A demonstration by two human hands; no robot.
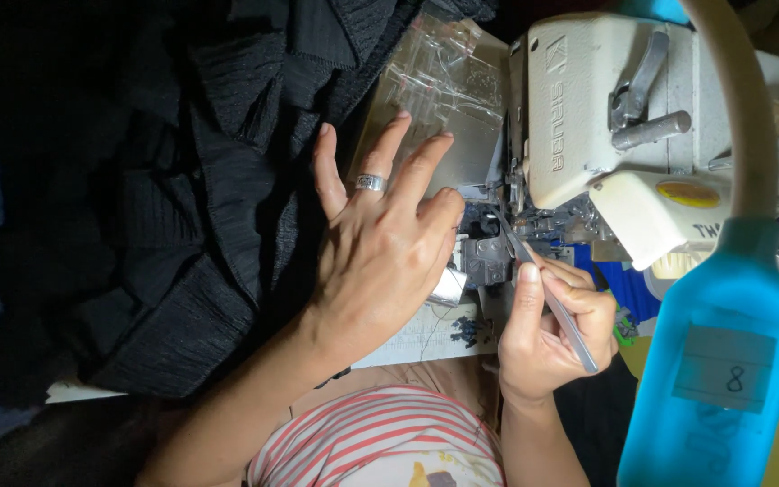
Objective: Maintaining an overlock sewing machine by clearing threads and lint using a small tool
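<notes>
The fabric (182, 207) lies left of the sewing machine (606, 117). The left hand (380, 243) rests between them; the right hand (552, 334), holding tweezers (547, 293), sits just below the machine. A bottle (714, 361) stands right.

This is a sewing workplace, most likely a small garment workshop or a home sewing corner; which of the two cannot be told. A cream industrial overlock sewing machine (624, 117) with metal levers stands on the right, its needle area crowded with steel parts and thread. A large heap of black pleated fabric (173, 207) fills the left side and spreads over the table (426, 338), whose near edge carries a printed measuring scale. Crumpled clear plastic wrap (448, 77) lies on the far side beside the machine. A blue plastic bottle (719, 361) with a paper label sits near right. Light falls narrowly on the machine, with darkness around.
</notes>
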